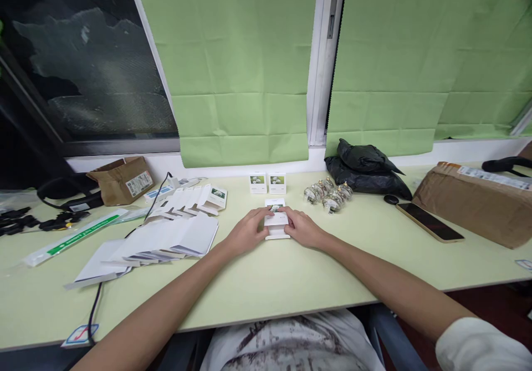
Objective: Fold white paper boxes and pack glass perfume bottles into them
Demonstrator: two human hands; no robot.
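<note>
Both my hands meet on a small white carton (pixel 276 222) lying on the pale green table (pixel 266 282). My left hand (pixel 248 230) grips its left side with curled fingers. My right hand (pixel 300 228) grips its right side. A small shiny item (pixel 275 208) shows at the carton's far end between my fingertips. Two closed white boxes with a flower picture (pixel 267 183) stand just behind. Several clear wrapped jars (pixel 328 194) lie to the right of them.
Fanned flat white cartons (pixel 166 238) lie left, with a black cable (pixel 97 299) across them. A small brown box (pixel 123 179) sits far left. Black bags (pixel 366 171), a phone (pixel 429 222) and a brown parcel (pixel 477 202) lie right.
</note>
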